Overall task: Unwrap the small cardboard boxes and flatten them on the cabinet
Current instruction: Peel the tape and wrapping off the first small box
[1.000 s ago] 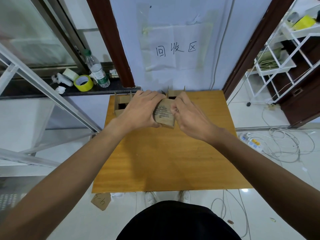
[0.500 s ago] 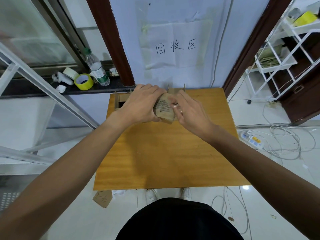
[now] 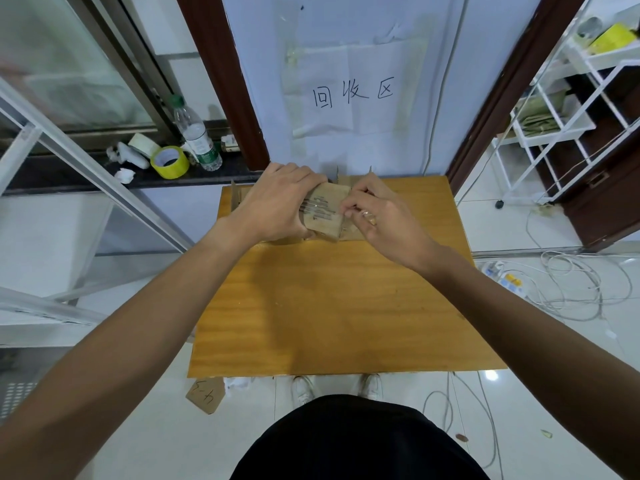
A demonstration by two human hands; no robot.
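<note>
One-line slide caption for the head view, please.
Left hand grips a small cardboard box over the wooden cabinet while the right hand pinches at its edge.

The small box [image 3: 325,211] is at the far end of the surface [image 3: 329,306], between two hands. The left hand [image 3: 273,206] holds its left side. The right hand [image 3: 381,216] pinches its right edge. Open boxes [image 3: 349,178] stand just behind it, by the wall [image 3: 263,64]. A paper [image 3: 349,95] hangs on the wall above them. On a ledge [image 3: 86,178] to the left stands a bottle [image 3: 197,133], with a tape roll [image 3: 171,162] just left of it. A rack [image 3: 554,109] stands to the right. Wires [image 3: 571,285] lie on the floor [image 3: 519,393] there.
</note>
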